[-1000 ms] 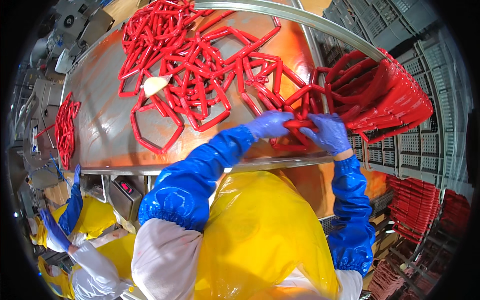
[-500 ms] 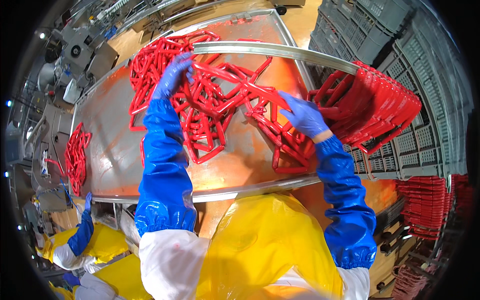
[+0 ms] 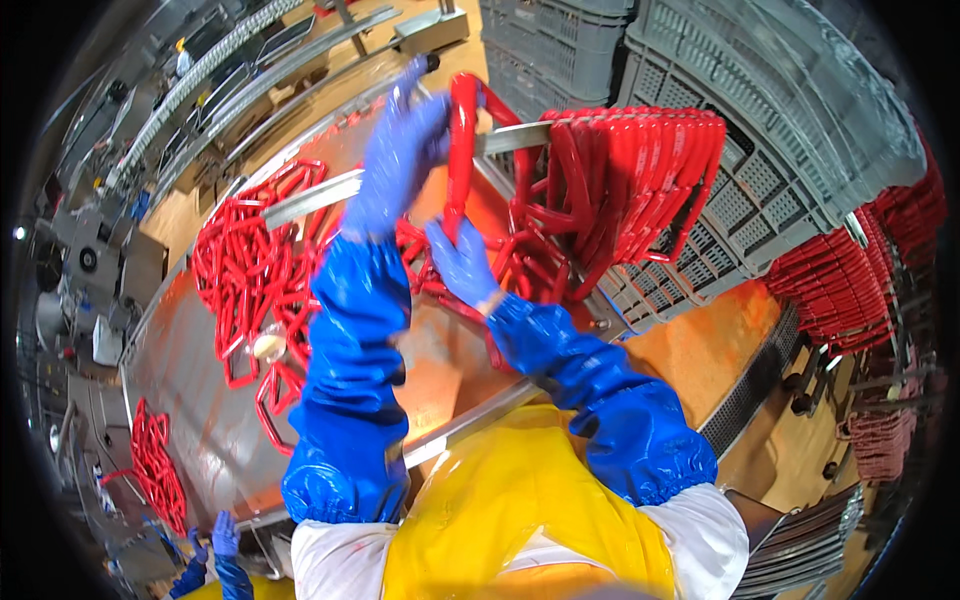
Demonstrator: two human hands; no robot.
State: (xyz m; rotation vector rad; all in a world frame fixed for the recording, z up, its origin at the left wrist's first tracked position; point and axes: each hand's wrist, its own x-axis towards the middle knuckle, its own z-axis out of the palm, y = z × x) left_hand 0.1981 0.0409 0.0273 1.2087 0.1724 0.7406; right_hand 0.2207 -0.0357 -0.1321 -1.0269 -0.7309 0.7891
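As the red sausage link (image 3: 461,140) stands near-vertical at upper centre, the half-curled left hand (image 3: 400,150) lies beside it, the loosely bent right hand (image 3: 463,262) nearer, at its lower end; grips cannot be judged.

Glossy red sausage links (image 3: 650,180) contrast with thin purple gloves (image 3: 392,165), shiny blue plastic sleeves (image 3: 350,390) and lattice-patterned grey plastic crates (image 3: 758,200).

The blurred left hand (image 3: 398,160) hides part of the metal bar (image 3: 512,138), its grip hard to tell.
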